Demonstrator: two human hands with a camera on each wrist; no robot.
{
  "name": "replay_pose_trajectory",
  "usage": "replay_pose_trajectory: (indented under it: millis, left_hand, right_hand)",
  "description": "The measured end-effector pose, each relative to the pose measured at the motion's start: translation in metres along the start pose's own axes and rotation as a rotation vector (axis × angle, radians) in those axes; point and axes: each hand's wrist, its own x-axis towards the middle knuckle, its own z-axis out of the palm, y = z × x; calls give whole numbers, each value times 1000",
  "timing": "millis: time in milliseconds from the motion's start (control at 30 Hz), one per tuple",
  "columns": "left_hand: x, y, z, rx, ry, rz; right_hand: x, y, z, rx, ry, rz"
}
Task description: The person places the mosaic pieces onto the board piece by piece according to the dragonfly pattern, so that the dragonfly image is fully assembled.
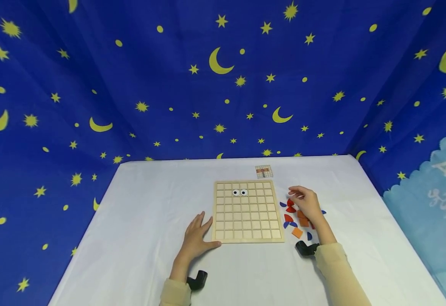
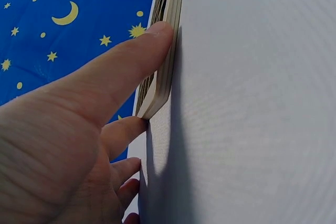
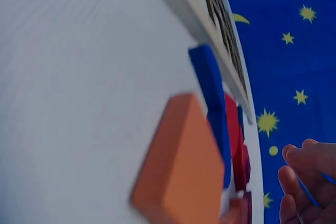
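A square wooden grid board [image 1: 242,216] lies on the white table, carrying two round eye pieces [image 1: 236,193] near its top. My left hand [image 1: 196,240] touches the board's near left corner with fingers spread. In the left wrist view the thumb [image 2: 142,53] lies along the board's edge [image 2: 176,24]. Above the loose pieces right of the board hovers my right hand [image 1: 308,205], fingers loosely bent. No piece shows between its fingers [image 3: 310,156] in the right wrist view. Beneath it are red wedges [image 1: 288,218], blue half-discs [image 1: 309,236] and orange squares [image 1: 297,232].
Behind the board lies a small pattern card [image 1: 263,171]. A black wrist-worn device [image 1: 197,280] sits at the left wrist, another device [image 1: 306,249] at the right. Blue star-and-moon cloth [image 1: 184,89] hangs behind the white table [image 1: 139,221] and along its sides.
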Motion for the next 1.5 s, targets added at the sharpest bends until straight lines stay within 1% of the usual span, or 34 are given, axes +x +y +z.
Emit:
replay_pose_trajectory:
  millis: [133, 333, 567, 667, 967, 1133, 1267, 1500]
  left_hand:
    - [-2, 0, 1, -4, 0, 4]
    - [-4, 1, -1, 5, 6, -1]
    - [-5, 1, -1, 3, 13, 8]
    - [-6, 0, -1, 0, 14, 11]
    - [-2, -3, 0, 9, 16, 26]
    - [-1, -3, 1, 9, 20, 29]
    - [-2, -3, 1, 16, 16, 28]
    - [-2, -2, 1, 8, 13, 17]
  right_hand:
    - [-5, 6, -3, -15, 6, 27]
    - [-9, 11, -4, -24, 8, 16]
    - [-9, 12, -1, -22, -88, 73]
    - [-9, 13, 0, -25, -108, 83]
    - [-7, 19, -1, -31, -112, 45]
    - [-6, 21, -2, -65, -126, 14]
    - [-6, 22, -2, -67, -120, 12]
    - [-6, 24, -1, -42, -107, 40]
